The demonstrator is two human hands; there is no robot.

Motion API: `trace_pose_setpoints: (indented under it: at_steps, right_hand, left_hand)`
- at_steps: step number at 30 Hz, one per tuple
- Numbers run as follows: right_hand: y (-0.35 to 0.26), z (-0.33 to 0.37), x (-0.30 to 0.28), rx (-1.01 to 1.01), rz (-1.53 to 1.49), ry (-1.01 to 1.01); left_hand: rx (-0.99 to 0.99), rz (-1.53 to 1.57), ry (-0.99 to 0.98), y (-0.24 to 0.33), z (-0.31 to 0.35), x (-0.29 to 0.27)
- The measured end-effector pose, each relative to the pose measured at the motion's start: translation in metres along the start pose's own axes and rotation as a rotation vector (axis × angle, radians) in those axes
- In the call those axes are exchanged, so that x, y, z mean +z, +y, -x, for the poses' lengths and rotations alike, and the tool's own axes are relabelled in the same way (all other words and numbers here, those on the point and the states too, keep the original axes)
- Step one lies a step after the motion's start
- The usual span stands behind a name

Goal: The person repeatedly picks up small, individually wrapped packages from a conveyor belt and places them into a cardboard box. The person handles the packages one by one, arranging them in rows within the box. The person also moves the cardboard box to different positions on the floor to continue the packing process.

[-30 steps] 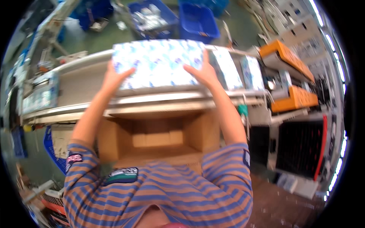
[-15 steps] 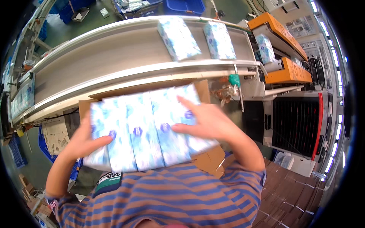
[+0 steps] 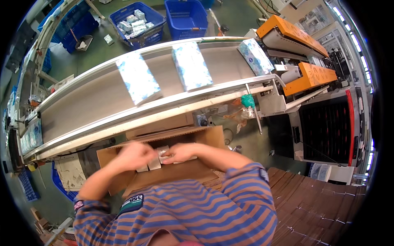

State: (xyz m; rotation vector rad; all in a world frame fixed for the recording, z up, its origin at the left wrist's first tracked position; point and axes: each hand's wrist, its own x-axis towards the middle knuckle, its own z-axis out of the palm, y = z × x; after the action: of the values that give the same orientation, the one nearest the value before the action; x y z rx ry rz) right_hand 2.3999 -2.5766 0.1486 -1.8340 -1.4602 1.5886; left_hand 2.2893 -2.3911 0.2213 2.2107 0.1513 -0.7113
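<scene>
An open cardboard carton stands in front of me, below the conveyor. Inside it, narrow white pieces show between my hands; most of the inside is hidden. My left hand is over the carton's left part, its fingers curled and smeared by motion, so its hold cannot be made out. Down in the carton, my right hand has its thumb and fingers bent round a white piece. The blue-and-white packs seen earlier in my hands no longer show as a row.
Blue-and-white packs lie on the conveyor belt; another pack is by the orange machine. Beyond the belt stand blue baskets. Flat brown cardboard is stacked at right, and a metal rod sticks out nearby.
The row of packs has left my grip and both hands have gone down into the carton. Packs on the belt have shifted left, and one has come out of the orange machine. My view has tilted.
</scene>
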Motion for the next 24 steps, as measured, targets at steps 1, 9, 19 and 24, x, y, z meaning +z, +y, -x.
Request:
trace_pose_setpoints:
  at_steps: [1, 9, 19, 24]
  right_hand:
    - [-0.019, 0.014, -0.018, -0.313, -0.203, 0.231]
    - [-0.037, 0.022, -0.152, -0.092, 0.313, 1.417]
    - [-0.045, 0.033, -0.172, -0.163, -0.03, 1.076]
    - [0.006, 0.109, -0.213, 0.593, 0.296, 1.664]
  left_hand:
    - [0.12, 0.173, 0.411, 0.031, 0.011, -0.034]
    - [-0.518, -0.154, 0.888, -0.028, -0.054, -0.124]
    - [-0.071, 0.205, 0.95, 0.031, -0.139, -0.103]
    - [0.174, 0.467, 0.867, 0.041, -0.132, -0.113]
